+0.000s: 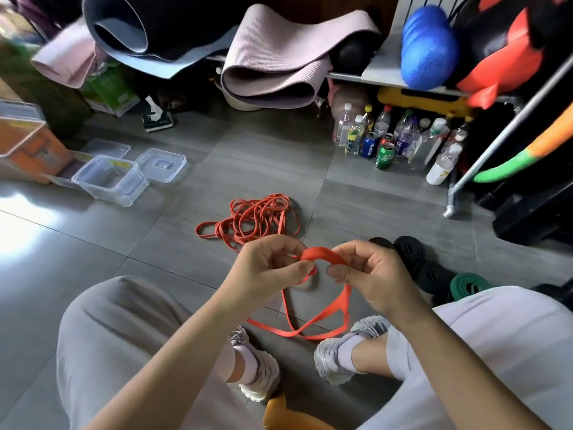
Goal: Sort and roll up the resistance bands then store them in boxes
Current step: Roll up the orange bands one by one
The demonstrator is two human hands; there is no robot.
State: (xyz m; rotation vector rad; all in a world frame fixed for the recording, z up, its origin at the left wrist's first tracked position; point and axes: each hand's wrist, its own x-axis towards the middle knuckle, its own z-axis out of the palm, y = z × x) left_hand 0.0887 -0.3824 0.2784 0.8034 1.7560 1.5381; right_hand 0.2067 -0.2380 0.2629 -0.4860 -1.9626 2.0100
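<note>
An orange-red resistance band point(322, 255) is held above the floor point(186, 274) by both hands. One end of its arch is pinched between the thumb and curled fingers of the left hand point(269, 270), and the other end is pinched in the same way by the right hand point(370, 274). The rest of the band hangs down and lies in a crossed loop on the tiles between the person's shoes. Beyond the hands, a tangled pile of orange bands point(254, 221) is spread on the floor. To the right, rolled black bands point(409, 249) are set close together, with a rolled green band point(468, 285) just beside them. At the left, an open clear box point(111, 184) is placed on the floor, and only a printed label is seen through its walls. A second clear box point(66, 173) is set against it, its contents not discernible. A clear lid point(161, 164) and a second lid point(108, 148) are laid near the boxes. Further left, a larger clear bin point(18, 113) is filled by an orange case point(28, 147).
</note>
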